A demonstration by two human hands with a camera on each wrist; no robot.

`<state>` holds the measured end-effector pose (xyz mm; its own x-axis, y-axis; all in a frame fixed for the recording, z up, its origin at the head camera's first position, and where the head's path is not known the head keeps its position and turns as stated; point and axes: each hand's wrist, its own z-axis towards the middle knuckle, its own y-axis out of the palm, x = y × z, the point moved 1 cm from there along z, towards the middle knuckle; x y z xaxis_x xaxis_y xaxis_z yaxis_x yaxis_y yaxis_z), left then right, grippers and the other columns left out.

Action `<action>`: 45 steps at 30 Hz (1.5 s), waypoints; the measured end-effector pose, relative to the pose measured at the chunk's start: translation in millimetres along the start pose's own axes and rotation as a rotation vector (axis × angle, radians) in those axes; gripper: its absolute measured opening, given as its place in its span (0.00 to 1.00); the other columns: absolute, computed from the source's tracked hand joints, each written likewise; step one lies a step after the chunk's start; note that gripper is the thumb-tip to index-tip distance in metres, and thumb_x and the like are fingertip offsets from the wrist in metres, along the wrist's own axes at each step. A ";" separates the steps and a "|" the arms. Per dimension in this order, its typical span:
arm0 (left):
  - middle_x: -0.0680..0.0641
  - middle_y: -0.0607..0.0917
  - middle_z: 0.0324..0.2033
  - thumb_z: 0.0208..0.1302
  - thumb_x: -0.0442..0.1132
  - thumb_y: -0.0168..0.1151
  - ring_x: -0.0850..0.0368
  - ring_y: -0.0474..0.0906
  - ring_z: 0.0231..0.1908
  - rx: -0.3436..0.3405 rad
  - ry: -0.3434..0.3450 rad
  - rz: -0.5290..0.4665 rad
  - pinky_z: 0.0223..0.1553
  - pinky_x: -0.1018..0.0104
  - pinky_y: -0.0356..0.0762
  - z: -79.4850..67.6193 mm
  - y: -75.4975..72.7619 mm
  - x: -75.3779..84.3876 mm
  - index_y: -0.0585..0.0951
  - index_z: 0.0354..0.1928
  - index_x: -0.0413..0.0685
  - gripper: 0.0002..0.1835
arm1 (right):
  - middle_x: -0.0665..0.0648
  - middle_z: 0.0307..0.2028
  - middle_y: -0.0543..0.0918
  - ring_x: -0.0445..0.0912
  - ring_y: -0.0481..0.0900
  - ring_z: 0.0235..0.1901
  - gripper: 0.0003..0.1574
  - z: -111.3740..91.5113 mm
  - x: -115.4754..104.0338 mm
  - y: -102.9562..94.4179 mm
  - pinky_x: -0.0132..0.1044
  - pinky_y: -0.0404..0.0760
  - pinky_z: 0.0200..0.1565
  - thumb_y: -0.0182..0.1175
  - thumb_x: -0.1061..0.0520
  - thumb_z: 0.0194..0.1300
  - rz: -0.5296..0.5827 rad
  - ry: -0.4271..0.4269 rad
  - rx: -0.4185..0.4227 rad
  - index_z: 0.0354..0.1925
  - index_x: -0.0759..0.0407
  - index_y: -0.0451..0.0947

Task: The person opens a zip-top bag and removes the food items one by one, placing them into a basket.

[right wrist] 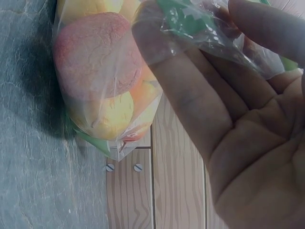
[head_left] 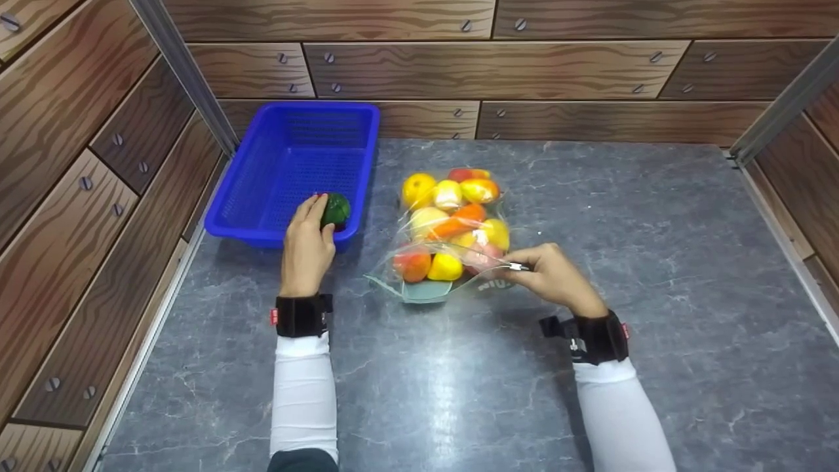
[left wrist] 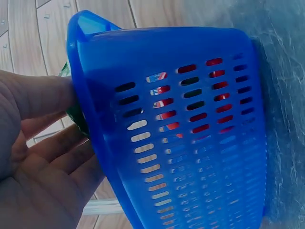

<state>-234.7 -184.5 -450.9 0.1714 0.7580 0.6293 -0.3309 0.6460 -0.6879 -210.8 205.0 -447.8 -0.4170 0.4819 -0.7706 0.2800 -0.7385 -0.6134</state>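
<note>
My left hand reaches over the near rim of a blue plastic basket, holding a round, dark green fruit or vegetable between thumb and fingers. In the left wrist view a bit of that green item shows behind the basket rim, mostly hidden. My right hand pinches the right edge of the mouth of a clear zip bag lying on the table. Inside are several yellow, orange and red fruits, with an orange carrot-shaped piece among them. A wrinkled reddish fruit lies near my right fingers.
Red pieces show through the basket's slots, low inside it. The grey marbled tabletop meets wood-patterned walls at the back and both sides. The bag lies right of the basket, a gap between them.
</note>
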 end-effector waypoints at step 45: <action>0.45 0.86 0.37 0.67 0.31 0.68 0.51 0.83 0.37 -0.094 0.462 -0.047 0.42 0.61 0.84 -27.9 0.4 83.9 0.88 0.42 0.40 0.05 | 0.58 0.33 0.91 0.35 0.80 0.24 0.08 1.3 -1.2 2.5 0.27 0.80 0.29 0.72 0.60 0.63 0.024 -0.001 -0.010 0.41 0.61 0.91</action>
<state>-194.6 -118.2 -408.4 0.5859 0.6747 0.4488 -0.2309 0.6699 -0.7057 -210.7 202.0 -448.2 -0.4111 0.4640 -0.7847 0.2983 -0.7449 -0.5968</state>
